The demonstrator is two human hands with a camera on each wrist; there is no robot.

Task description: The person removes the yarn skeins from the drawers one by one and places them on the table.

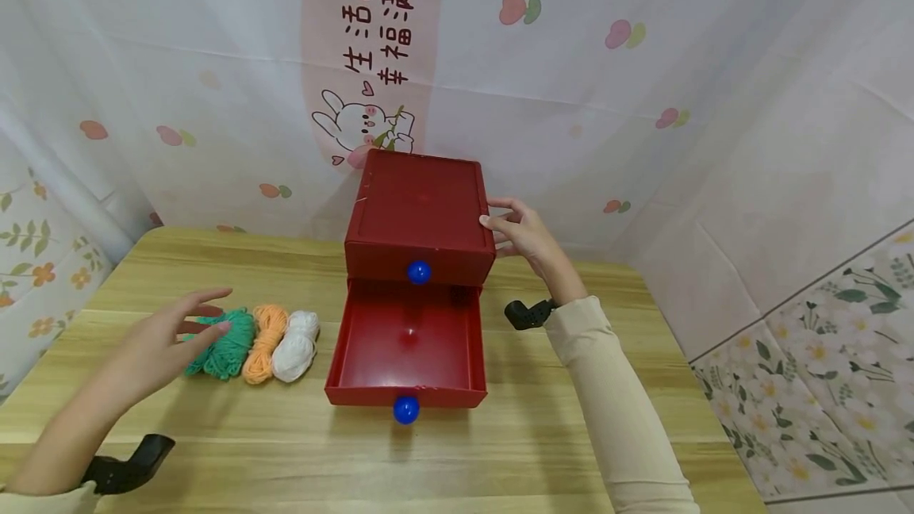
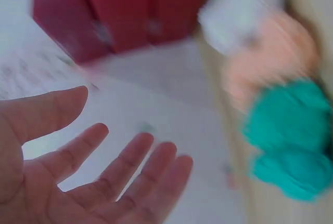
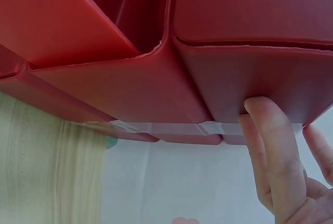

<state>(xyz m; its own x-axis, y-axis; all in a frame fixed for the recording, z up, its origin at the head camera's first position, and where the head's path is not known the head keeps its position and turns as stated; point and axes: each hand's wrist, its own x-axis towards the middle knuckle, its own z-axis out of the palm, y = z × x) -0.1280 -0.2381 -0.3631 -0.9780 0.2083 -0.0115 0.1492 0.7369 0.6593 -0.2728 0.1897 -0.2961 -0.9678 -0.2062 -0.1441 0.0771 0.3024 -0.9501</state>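
A red drawer cabinet (image 1: pixel 428 201) stands at the back middle of the table. Its lower drawer (image 1: pixel 382 351) is pulled out, with nothing lying inside, while the upper drawer (image 1: pixel 378 264) is in. Each drawer has a round blue knob (image 1: pixel 405 410). My right hand (image 1: pixel 527 238) rests against the cabinet's right side, fingertips (image 3: pixel 257 105) touching the red wall. My left hand (image 1: pixel 160 347) hovers with spread fingers by the teal yarn (image 1: pixel 232 347), holding nothing. Orange yarn (image 1: pixel 266 343) and white yarn (image 1: pixel 294 347) lie beside it, left of the drawer.
The wooden table (image 1: pixel 286 458) reaches to a printed cloth (image 1: pixel 571 86) hanging behind the cabinet. Floral wall panels (image 1: pixel 821 355) flank it. Clear tape (image 3: pixel 171 128) runs along the cabinet's side. A black wrist camera (image 1: pixel 528 314) is strapped at the right wrist.
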